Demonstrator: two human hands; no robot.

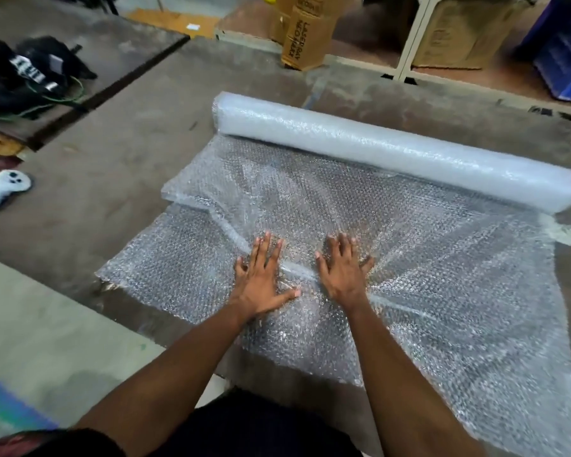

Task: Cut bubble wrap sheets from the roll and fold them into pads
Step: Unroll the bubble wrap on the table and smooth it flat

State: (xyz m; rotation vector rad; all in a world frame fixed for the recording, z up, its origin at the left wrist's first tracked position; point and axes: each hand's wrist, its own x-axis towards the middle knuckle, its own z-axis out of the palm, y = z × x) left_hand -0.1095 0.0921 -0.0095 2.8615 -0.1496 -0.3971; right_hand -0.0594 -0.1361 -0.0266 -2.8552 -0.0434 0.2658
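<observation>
Both hands, left hand [261, 278] and right hand [342, 272], press flat on bubble wrap [426, 275].

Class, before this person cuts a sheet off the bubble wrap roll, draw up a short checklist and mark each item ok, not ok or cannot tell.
1. Enough wrap unrolled: ok, the unrolled sheet stretches from the roll to the person.
2. Sheet lying flat: not ok, its far left edge is folded over and creased.
3. Sheet held steady: ok, left hand and right hand press flat on it.
4. Cutting tool at hand: not ok, none in view.
5. Cut line marked: cannot tell.
</observation>
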